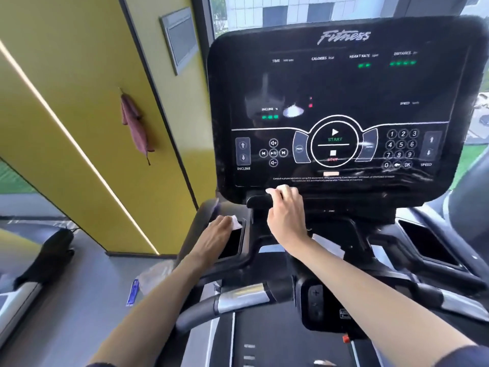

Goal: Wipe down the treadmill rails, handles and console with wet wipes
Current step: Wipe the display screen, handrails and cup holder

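Observation:
The black treadmill console (344, 83) with a "Fitness" logo fills the upper right; its lower panel shows wet streaks. My right hand (287, 215) presses a white wet wipe (283, 188) against the console's bottom edge. My left hand (218, 234) lies flat on another white wipe (236, 221) at the rim of the left tray pocket (239, 250). The curved front handle (232, 300), with silver grip sections, runs below my forearms.
A yellow wall panel (79, 102) stands to the left with a reddish cloth (135, 125) hanging on it. A wipes packet (152, 278) and a blue object (132, 292) lie on the grey floor. A second tray pocket (428, 245) sits at right. Another treadmill (34, 260) is far left.

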The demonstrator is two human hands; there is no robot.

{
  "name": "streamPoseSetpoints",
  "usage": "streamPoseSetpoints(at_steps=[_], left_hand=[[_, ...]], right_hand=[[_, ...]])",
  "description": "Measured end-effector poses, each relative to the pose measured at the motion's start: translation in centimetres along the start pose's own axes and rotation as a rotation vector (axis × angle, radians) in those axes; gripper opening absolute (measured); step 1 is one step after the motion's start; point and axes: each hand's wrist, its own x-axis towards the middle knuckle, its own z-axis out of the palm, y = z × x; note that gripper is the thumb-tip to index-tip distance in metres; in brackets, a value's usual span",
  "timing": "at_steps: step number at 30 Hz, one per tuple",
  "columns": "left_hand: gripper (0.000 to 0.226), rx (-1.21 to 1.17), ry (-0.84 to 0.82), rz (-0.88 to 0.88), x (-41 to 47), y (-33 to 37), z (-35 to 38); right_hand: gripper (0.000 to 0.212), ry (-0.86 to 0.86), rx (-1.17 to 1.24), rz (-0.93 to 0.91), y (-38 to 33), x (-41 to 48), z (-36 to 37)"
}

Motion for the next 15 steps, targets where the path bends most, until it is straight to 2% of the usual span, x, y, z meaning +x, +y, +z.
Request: streamPoseSetpoints(at_steps=[2, 4, 6, 7, 9, 11, 13, 15], left_hand=[[0.024, -0.003, 0.043, 0.016, -1.4, -0.3, -0.2], [0.025, -0.016, 0.104, 0.17, -1.9, 0.0, -1.4], [0.029, -0.055, 0.198, 0.2, -1.3, 0.5, -2.9], [0.03, -0.071, 0.265, 0.136, -0.5, 0.6, -3.2], [0.044, -0.134, 0.383, -0.044, 1.5, 0.9, -3.5], [0.046, -0.17, 0.419, -0.173, 3.0, 1.6, -3.2], [0.025, -0.196, 0.264, -0.146, 2.6, 2.1, -1.6], [0.011, -0.143, 0.08, 0.054, 0.4, 1.9, -0.1]], right_hand=[[0.045, 0.006, -0.012, -0.017, 0.1, -0.1, 0.1], [0.046, 0.009, -0.018, -0.028, 0.3, -0.1, 0.1], [0.047, 0.017, -0.016, -0.004, 0.1, -0.2, 0.4], [0.047, 0.014, -0.016, 0.016, -0.1, -0.3, 0.5], [0.048, -0.002, -0.023, 0.026, -0.5, -0.6, 0.7], [0.048, -0.009, -0.03, 0.002, -0.4, -0.5, 0.6], [0.047, -0.014, -0.027, -0.022, 0.1, -0.2, 0.2], [0.047, -0.031, -0.025, -0.035, 0.3, 0.0, 0.0]])
